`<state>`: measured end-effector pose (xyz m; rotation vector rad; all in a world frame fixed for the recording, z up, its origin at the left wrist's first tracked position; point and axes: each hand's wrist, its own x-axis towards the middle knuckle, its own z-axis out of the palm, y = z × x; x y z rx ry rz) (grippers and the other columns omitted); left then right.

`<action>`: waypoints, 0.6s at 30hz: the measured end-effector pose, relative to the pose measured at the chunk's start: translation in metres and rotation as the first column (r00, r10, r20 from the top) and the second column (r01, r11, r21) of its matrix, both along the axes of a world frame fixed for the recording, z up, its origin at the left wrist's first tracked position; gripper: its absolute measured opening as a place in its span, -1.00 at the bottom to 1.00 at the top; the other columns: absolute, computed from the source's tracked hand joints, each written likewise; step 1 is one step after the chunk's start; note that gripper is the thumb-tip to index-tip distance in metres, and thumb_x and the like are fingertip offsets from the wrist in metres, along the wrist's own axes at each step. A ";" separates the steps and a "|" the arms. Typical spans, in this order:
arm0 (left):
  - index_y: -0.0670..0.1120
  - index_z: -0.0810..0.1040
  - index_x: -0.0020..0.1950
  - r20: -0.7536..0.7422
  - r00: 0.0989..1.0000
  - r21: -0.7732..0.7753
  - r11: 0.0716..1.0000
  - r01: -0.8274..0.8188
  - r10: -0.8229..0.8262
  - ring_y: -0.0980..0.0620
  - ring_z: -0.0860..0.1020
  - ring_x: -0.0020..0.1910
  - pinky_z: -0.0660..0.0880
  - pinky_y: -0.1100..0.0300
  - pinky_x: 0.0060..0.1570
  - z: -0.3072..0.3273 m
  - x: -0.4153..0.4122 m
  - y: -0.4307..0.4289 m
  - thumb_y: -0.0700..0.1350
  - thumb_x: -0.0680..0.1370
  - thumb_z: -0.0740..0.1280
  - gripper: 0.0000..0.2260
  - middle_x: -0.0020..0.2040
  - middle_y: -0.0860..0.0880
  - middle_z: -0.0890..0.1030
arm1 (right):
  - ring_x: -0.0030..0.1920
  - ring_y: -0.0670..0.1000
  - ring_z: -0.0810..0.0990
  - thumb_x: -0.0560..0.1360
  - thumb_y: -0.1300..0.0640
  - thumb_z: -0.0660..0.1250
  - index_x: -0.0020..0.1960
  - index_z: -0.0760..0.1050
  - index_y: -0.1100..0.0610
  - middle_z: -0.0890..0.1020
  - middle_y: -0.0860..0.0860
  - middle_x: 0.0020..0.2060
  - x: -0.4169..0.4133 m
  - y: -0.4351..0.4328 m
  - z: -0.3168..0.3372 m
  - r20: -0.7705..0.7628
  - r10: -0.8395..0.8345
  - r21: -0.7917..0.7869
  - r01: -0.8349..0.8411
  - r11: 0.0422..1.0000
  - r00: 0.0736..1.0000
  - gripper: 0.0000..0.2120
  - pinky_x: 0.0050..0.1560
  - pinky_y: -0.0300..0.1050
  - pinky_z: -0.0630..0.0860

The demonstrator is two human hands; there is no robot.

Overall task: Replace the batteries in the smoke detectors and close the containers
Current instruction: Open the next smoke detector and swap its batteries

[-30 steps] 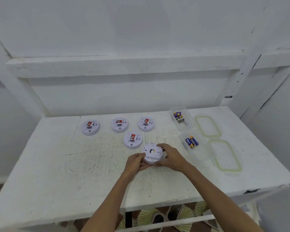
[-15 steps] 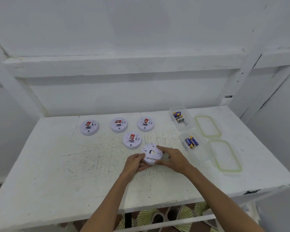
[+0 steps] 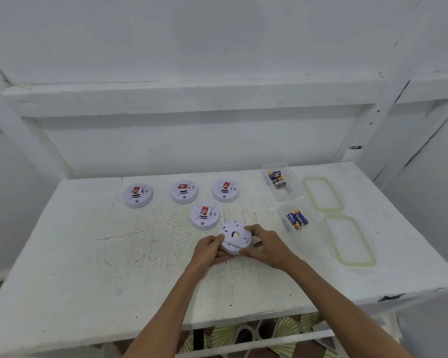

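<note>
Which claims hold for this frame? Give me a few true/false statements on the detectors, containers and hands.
1. The left hand and right hand both grip one smoke detector. True.
2. Five detectors lie untouched. False: four loose detectors do.
3. Both containers are closed. False: the far container and near container are open, and the far lid and near lid lie beside them.
4. Batteries lie in both containers. True.
</note>
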<state>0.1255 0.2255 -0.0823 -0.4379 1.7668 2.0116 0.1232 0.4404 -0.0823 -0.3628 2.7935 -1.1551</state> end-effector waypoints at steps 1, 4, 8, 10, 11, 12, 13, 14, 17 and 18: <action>-0.31 0.58 0.11 0.004 1.000 0.005 1.000 0.002 -0.002 -0.20 0.74 -0.06 0.67 -0.05 0.07 -0.001 -0.001 0.000 -0.07 0.68 0.31 -0.72 -0.07 -0.22 0.74 | 0.01 -0.05 0.61 0.37 -0.23 0.50 0.34 0.43 0.11 0.63 0.01 0.15 0.000 0.000 -0.001 -0.002 -0.001 -0.010 0.001 1.000 1.000 -0.31 -0.07 -0.19 0.63; -0.32 0.59 0.14 0.013 1.000 0.007 1.000 0.012 -0.012 -0.20 0.74 -0.04 0.67 -0.05 0.06 -0.001 -0.002 -0.002 -0.07 0.68 0.32 -0.72 -0.05 -0.23 0.74 | -0.02 -0.07 0.66 0.38 -0.30 0.44 0.31 0.50 0.03 0.66 -0.05 0.12 -0.002 0.005 -0.002 0.037 -0.043 -0.077 0.046 0.996 0.998 -0.38 -0.01 -0.04 0.64; -0.30 0.60 0.16 0.014 0.999 0.016 0.999 0.034 -0.034 -0.20 0.73 -0.01 0.66 -0.07 0.10 -0.002 -0.002 -0.004 -0.08 0.68 0.31 -0.73 -0.01 -0.24 0.74 | 0.02 -0.18 0.64 0.37 -0.16 0.54 0.26 0.56 0.03 0.68 -0.06 0.09 -0.007 0.008 0.004 0.062 -0.064 -0.126 0.072 0.989 0.996 -0.47 -0.01 -0.14 0.63; -0.31 0.60 0.17 0.009 0.999 0.023 0.999 0.035 -0.036 -0.20 0.73 0.01 0.64 -0.11 0.14 -0.003 -0.002 -0.004 -0.09 0.68 0.31 -0.72 0.00 -0.24 0.73 | 0.00 -0.19 0.64 0.30 -0.19 0.58 0.24 0.56 0.01 0.68 -0.07 0.08 -0.008 0.007 0.007 0.058 -0.056 -0.122 0.063 0.991 0.997 -0.41 -0.09 -0.20 0.63; -0.30 0.61 0.17 0.006 0.999 0.026 0.999 0.035 -0.035 -0.20 0.73 0.01 0.64 -0.12 0.15 -0.003 -0.002 -0.005 -0.09 0.68 0.32 -0.73 0.01 -0.24 0.73 | -0.02 -0.19 0.65 0.28 -0.20 0.58 0.23 0.56 0.00 0.68 -0.08 0.07 -0.008 0.007 0.006 0.054 -0.054 -0.120 0.061 0.991 0.997 -0.41 -0.11 -0.23 0.62; -0.30 0.61 0.17 0.004 0.999 0.029 0.999 0.035 -0.035 -0.20 0.73 0.02 0.64 -0.12 0.15 -0.003 -0.002 -0.005 -0.09 0.68 0.32 -0.73 0.01 -0.24 0.73 | -0.03 -0.19 0.65 0.29 -0.20 0.58 0.22 0.55 0.00 0.68 -0.08 0.07 -0.009 0.007 0.006 0.048 -0.051 -0.113 0.056 0.992 0.998 -0.42 -0.12 -0.25 0.62; -0.29 0.62 0.17 0.002 0.999 0.032 0.999 0.036 -0.036 -0.21 0.72 0.02 0.64 -0.12 0.16 -0.003 -0.002 -0.005 -0.09 0.67 0.32 -0.73 0.01 -0.24 0.73 | -0.05 -0.19 0.65 0.30 -0.19 0.58 0.23 0.55 0.00 0.68 -0.08 0.06 -0.009 0.006 0.007 0.040 -0.043 -0.103 0.047 0.994 0.998 -0.42 -0.12 -0.26 0.61; -0.29 0.63 0.17 0.000 0.999 0.036 0.999 0.039 -0.039 -0.21 0.72 0.03 0.63 -0.12 0.16 -0.003 -0.002 -0.005 -0.09 0.67 0.32 -0.74 0.01 -0.25 0.73 | -0.08 -0.18 0.65 0.32 -0.19 0.56 0.24 0.54 0.00 0.68 -0.08 0.06 -0.009 0.006 0.007 0.034 -0.036 -0.088 0.039 0.995 0.999 -0.43 -0.11 -0.25 0.62; -0.28 0.64 0.18 -0.003 0.999 0.050 0.998 0.046 -0.046 -0.21 0.72 0.04 0.63 -0.10 0.17 -0.003 -0.002 -0.006 -0.10 0.67 0.33 -0.75 0.02 -0.25 0.73 | -0.11 -0.13 0.66 0.36 -0.20 0.52 0.31 0.53 0.00 0.69 -0.03 0.06 -0.010 0.005 0.007 0.013 -0.016 -0.009 0.016 1.000 1.000 -0.41 -0.05 -0.27 0.60; -0.28 0.64 0.19 -0.005 0.999 0.059 0.997 0.053 -0.052 -0.21 0.72 0.05 0.63 -0.09 0.17 -0.003 -0.002 -0.006 -0.11 0.67 0.33 -0.75 0.03 -0.25 0.73 | -0.11 -0.12 0.66 0.37 -0.19 0.52 0.32 0.53 0.01 0.70 -0.01 0.06 -0.010 0.005 0.008 0.009 -0.010 0.013 0.009 1.000 1.000 -0.41 -0.05 -0.32 0.58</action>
